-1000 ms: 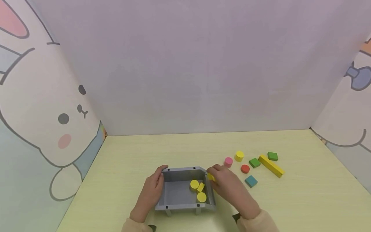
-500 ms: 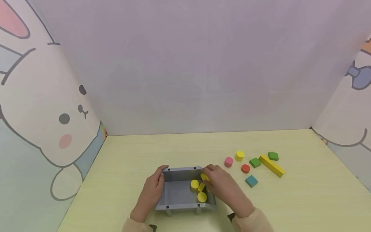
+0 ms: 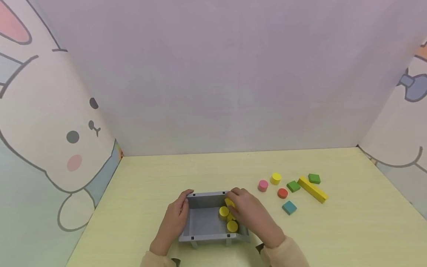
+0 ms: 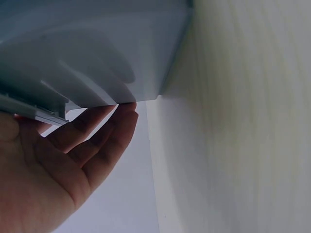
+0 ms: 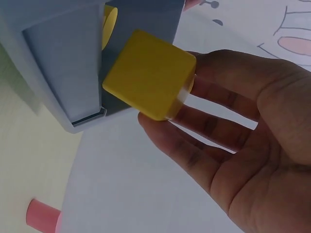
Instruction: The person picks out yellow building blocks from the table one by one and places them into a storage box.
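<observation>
In the head view, the block point(image 3: 228, 201) has been carried over the past second from the right end wall of the bin point(image 3: 207, 237) inward, and is now seen above the inside, near the back right corner. By this the passage over the wall can be judged complete, while no release is shown. Close to it, two round pieces point(image 3: 224, 213) and a brick point(image 3: 230, 217), all yellow, are grouped at the right end of the bin floor; no clear shift is noticed among them. On the table point(image 3: 150, 174), the pink piece point(image 3: 263, 185), red disc point(image 3: 282, 193), teal block point(image 3: 289, 207), yellow bar point(image 3: 312, 189), two green blocks point(image 3: 293, 186) and a yellow cylinder point(image 3: 275, 178) are left as they were. The block is held by the right hand point(image 3: 251, 210); the left end of the bin is gripped by the left hand point(image 3: 175, 217). In the left wrist view, the outer face of the bin is touched by bent fingertips; the thumb cannot be made out for certain. In the right wrist view, the block is pinched by its sides at the tips of the digits, parted only by its width, with the palm kept off it; it is held tilted and is partly backed by the bin's inner wall.
</observation>
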`<state>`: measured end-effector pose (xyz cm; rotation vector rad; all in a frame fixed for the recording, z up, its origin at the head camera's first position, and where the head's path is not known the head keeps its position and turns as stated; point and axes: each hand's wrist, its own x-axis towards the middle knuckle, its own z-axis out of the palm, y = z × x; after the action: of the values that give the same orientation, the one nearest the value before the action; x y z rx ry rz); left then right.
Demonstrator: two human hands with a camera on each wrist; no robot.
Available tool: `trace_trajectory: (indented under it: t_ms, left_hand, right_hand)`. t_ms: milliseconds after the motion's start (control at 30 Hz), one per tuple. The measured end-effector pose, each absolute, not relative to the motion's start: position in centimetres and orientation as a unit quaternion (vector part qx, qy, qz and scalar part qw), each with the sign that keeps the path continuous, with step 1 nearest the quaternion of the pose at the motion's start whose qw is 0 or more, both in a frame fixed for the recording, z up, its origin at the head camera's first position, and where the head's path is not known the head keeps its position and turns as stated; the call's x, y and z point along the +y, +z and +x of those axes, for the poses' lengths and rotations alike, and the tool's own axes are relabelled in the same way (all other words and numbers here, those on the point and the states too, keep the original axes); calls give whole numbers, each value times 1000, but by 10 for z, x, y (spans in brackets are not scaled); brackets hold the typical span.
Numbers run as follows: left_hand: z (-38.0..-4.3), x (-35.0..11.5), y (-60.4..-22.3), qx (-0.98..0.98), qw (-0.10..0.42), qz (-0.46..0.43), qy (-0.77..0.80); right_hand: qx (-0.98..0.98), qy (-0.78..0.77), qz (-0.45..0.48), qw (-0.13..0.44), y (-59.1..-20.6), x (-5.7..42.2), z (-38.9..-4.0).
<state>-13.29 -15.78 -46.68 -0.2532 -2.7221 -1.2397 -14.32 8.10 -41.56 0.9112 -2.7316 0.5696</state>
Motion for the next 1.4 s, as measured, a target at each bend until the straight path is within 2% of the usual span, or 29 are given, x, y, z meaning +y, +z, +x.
trace_trajectory:
  t_ms: [867, 1400]
  left_hand:
    - [-133, -159, -469, -905, 68, -89, -410]
    - [-134, -158, -468, -906, 59, -82, -411]
  right_hand:
    - [-901, 208, 363, 113, -419, 55, -136]
    - [-901, 207, 373, 76, -431, 41, -132]
